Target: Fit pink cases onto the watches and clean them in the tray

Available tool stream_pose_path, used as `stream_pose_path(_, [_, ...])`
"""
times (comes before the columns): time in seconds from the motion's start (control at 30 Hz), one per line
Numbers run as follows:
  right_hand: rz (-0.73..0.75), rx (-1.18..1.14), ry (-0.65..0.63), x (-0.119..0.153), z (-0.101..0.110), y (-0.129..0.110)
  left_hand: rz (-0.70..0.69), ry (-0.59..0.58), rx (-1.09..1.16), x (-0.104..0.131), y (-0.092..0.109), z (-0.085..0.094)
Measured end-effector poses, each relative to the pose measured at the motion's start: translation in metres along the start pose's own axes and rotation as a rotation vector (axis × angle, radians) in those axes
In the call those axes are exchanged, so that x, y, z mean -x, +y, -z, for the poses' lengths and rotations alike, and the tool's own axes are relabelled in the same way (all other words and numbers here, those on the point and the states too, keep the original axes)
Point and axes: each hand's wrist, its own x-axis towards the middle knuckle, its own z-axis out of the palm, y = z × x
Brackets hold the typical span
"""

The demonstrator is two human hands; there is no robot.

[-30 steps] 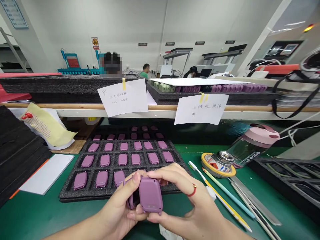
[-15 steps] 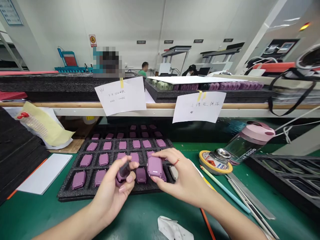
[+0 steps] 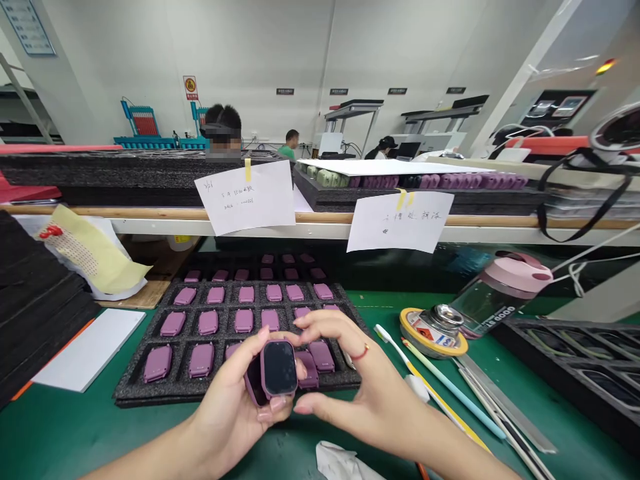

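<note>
Two purple watch-like cases are in my left hand [image 3: 237, 393]; the front one [image 3: 279, 368] shows its dark glossy face, and the other sits partly behind it to the left. My right hand [image 3: 355, 373] is just to the right, thumb and fingers apart, with no object between them. Behind both hands lies a black foam tray [image 3: 135, 373] with rows of purple cases, such as the one at its near left corner [image 3: 158, 363]. Another purple case [image 3: 307, 370] lies at the tray's near edge, partly hidden by the hands.
On the right are a toothbrush [image 3: 415, 373], a light-blue stick [image 3: 455, 387], a yellow-rimmed tin [image 3: 415, 330], a pink-lidded bottle [image 3: 520, 270] and another foam tray [image 3: 565, 347]. A crumpled white cloth [image 3: 345, 461] lies in front. A shelf edge [image 3: 320, 230] crosses behind.
The purple case from my right hand is no longer there, and its fingers have opened. My left hand has moved right and now shows two cases, one with its dark face visible.
</note>
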Motion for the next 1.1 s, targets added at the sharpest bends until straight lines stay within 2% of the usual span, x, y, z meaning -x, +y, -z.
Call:
stream_pose_path(0.07, [0.071,-0.039,0.031,0.001,-0.005,-0.008,0.050,0.000,0.014,0.003,-0.004,-0.001])
stream_pose_path(0.17, [0.099,-0.050,0.052,0.001,-0.010,-0.019,0.102,-0.011,0.063,0.006,-0.009,-0.001])
stream_pose_path(0.37, [0.035,-0.161,0.121,-0.002,-0.006,-0.028,0.092,-0.085,0.062,0.003,-0.011,-0.002])
stream_pose_path(0.57, [-0.011,-0.430,0.513,-0.004,0.001,-0.024,0.072,-0.147,0.012,0.006,-0.010,-0.003])
stream_pose_path(0.67, [-0.053,-0.454,0.595,-0.003,0.005,-0.026,0.064,-0.175,0.008,0.008,-0.008,-0.003])
stream_pose_path(0.8, [-0.028,-0.341,0.586,-0.002,0.008,-0.026,0.065,-0.194,-0.005,0.010,-0.006,-0.003])
stream_pose_path(0.93, [0.121,-0.135,0.526,0.000,0.012,-0.022,0.046,-0.214,-0.013,0.011,-0.006,-0.003])
stream_pose_path(1.0, [0.223,-0.002,0.468,0.001,0.017,-0.022,0.043,-0.216,-0.014,0.010,-0.007,-0.003])
stream_pose_path(1.1, [0.341,0.119,0.282,0.007,0.022,-0.028,0.049,-0.207,-0.002,0.009,-0.008,-0.003])
